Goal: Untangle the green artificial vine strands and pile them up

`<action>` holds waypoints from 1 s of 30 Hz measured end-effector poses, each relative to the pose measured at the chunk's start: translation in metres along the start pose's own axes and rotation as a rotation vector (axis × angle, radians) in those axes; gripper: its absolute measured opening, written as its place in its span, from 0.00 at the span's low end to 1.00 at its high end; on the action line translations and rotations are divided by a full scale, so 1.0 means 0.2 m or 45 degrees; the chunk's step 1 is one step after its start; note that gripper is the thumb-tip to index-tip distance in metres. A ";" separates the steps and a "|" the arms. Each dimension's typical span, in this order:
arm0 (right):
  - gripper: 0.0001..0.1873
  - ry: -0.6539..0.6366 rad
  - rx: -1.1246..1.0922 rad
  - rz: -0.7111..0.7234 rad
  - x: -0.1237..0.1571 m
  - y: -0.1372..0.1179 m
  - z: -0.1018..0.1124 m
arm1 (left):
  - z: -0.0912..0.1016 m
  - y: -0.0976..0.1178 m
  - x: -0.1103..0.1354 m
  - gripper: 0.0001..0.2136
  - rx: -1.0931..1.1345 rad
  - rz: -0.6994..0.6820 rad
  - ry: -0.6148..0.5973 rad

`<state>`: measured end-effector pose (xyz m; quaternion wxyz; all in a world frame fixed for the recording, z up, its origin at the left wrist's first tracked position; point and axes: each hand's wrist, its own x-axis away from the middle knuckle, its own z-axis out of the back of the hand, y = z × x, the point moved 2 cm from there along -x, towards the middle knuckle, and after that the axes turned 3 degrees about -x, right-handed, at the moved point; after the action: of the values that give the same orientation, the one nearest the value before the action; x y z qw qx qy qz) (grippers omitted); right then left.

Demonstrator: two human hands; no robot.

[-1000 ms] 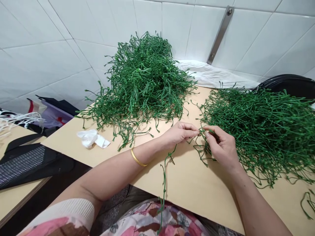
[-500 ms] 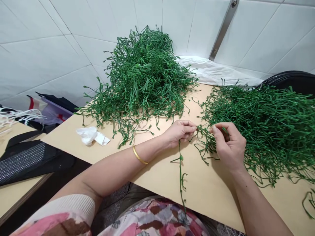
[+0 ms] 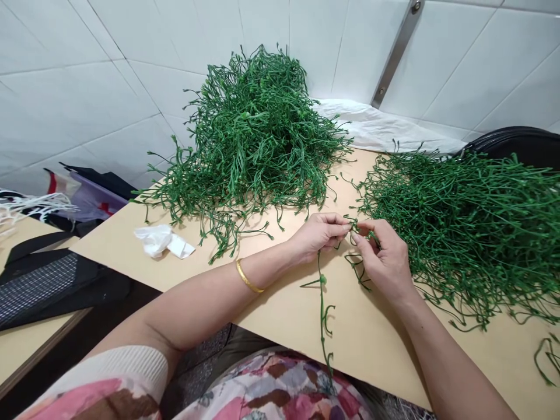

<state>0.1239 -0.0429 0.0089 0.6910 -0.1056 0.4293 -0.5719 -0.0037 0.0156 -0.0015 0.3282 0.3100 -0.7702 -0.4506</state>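
Seeing right hand (image 3: 385, 256) back at left hand (image 3: 321, 236)'s fingertips after a brief gap; I judge both are working one spot again | left: thumb and finger pinching strand (image 3: 322, 309) | right: narrow, pinching a stem (image 3: 353, 223) | strand hangs below left hand, past table (image 3: 271, 300) edge

A thin green strand (image 3: 322, 309) of plastic-looking stem, with a paler node, a straight sideways spur and short curled offshoots, hangs from the left hand (image 3: 324, 236), its lower end dangling past the near edge of the tabletop (image 3: 271, 303). A small green tangle (image 3: 353, 224) is pinched at the meeting fingertips of the left and right hand (image 3: 385, 254); whether the bent green loops (image 3: 361, 271) just below join it is hard to tell.
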 end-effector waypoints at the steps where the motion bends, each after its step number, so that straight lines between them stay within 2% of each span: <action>1: 0.06 0.001 0.003 -0.007 0.00 0.00 0.00 | 0.00 0.00 0.00 0.07 0.000 0.000 0.003; 4: 0.03 0.005 -0.018 -0.077 0.00 0.00 0.00 | -0.01 -0.01 0.00 0.06 0.002 -0.011 0.028; 6: 0.05 -0.007 -0.106 -0.180 0.00 0.00 -0.01 | -0.01 -0.01 0.00 0.06 -0.010 -0.048 0.058; 10: 0.10 -0.041 -0.391 -0.379 0.00 0.01 -0.02 | -0.01 0.01 0.00 0.05 -0.144 -0.266 0.118; 13: 0.11 -0.018 -0.478 -0.405 -0.01 0.01 -0.02 | -0.02 0.02 0.00 0.03 -0.315 -0.421 0.128; 17: 0.10 0.006 -0.473 -0.428 -0.01 0.00 -0.02 | -0.04 0.01 0.02 0.02 -0.444 -0.447 0.085; 20: 0.08 -0.041 -0.426 -0.422 0.00 -0.01 -0.01 | -0.04 0.02 0.02 0.03 -0.449 -0.391 0.004; 24: 0.09 -0.192 -0.417 -0.386 -0.01 -0.02 0.03 | -0.01 0.04 0.01 0.05 -0.297 -0.126 -0.141; 27: 0.10 -0.374 -0.556 -0.384 -0.02 -0.02 0.06 | 0.01 0.05 0.01 0.08 -0.165 0.071 -0.276; 30: 0.12 -0.538 -0.773 -0.417 -0.02 -0.01 0.08 | 0.00 0.05 0.01 0.09 -0.089 0.157 -0.380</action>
<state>0.1344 -0.0456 0.0222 0.6011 -0.4871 0.4049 -0.4873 -0.0070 0.0179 0.0071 0.2476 0.1800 -0.8118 -0.4972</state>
